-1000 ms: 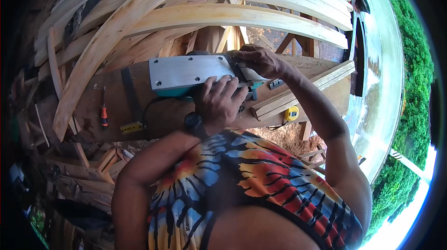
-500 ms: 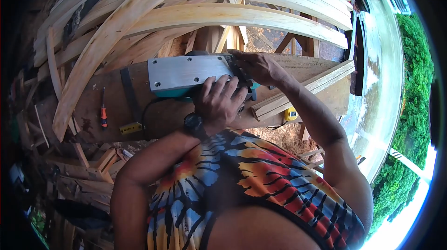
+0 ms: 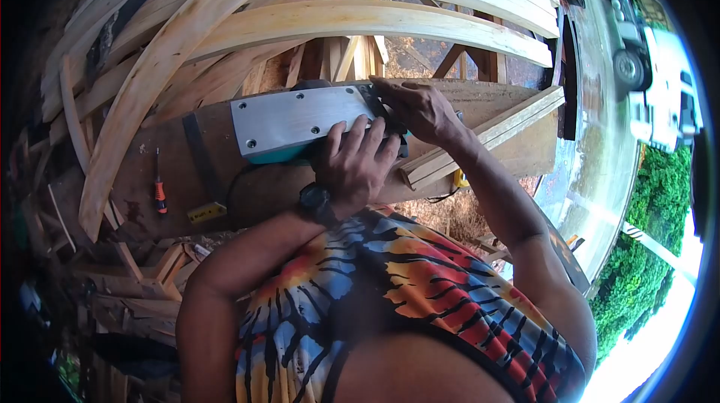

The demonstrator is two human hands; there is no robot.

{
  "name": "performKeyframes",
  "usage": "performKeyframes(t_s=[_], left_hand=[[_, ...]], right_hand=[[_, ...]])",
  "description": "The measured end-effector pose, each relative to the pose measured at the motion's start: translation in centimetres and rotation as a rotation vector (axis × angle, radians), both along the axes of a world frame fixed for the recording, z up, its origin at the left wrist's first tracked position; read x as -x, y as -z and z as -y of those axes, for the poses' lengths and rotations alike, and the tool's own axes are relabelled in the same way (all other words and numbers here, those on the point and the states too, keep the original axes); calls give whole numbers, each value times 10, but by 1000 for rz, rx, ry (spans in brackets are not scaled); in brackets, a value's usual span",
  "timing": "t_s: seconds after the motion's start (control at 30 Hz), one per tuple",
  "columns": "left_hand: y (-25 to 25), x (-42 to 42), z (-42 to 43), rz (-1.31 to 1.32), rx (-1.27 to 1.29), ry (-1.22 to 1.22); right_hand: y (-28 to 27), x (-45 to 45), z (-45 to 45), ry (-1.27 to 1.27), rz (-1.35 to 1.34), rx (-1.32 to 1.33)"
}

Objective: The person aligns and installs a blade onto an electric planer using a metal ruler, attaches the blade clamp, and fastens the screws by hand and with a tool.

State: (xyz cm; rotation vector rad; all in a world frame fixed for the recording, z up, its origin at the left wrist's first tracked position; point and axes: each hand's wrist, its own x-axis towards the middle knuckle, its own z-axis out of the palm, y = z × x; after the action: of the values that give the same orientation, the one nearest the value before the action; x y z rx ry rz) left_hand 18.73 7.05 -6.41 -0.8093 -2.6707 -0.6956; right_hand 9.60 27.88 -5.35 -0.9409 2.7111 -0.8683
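A power planer lies on the wooden bench, its flat metal sole facing up and a teal body below. My left hand, a watch on its wrist, rests over the planer's near edge with fingers spread on the sole. My right hand is at the planer's right end, fingers pressed together over the dark gap by the blade area; what they grip there is hidden. A screwdriver with an orange and black handle lies to the left on the bench.
Long pale boards are stacked beyond the bench. A short timber lies at the right, partly behind my right forearm, with a yellow tape measure beside it. A yellow object sits at the bench's near edge. A white truck is on the road.
My right hand has moved slightly over the planer's right end, its fingers flatter. My left hand stays on the sole. The truck has come into view on the road, and the view has shifted slightly.
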Motion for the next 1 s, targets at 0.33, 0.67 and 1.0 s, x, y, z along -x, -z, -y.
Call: performKeyframes(t_s=[0.33,0.67,1.0], left_hand=[[-4,0,1,21,29,15],[-3,1,1,18,-1,16],[-5,0,-1,14,31,11]], right_hand=[[-13,-12,-6,141,95,-270],[-12,-24,-18,169,153,-239],[-24,-32,-2,261,253,-271]])
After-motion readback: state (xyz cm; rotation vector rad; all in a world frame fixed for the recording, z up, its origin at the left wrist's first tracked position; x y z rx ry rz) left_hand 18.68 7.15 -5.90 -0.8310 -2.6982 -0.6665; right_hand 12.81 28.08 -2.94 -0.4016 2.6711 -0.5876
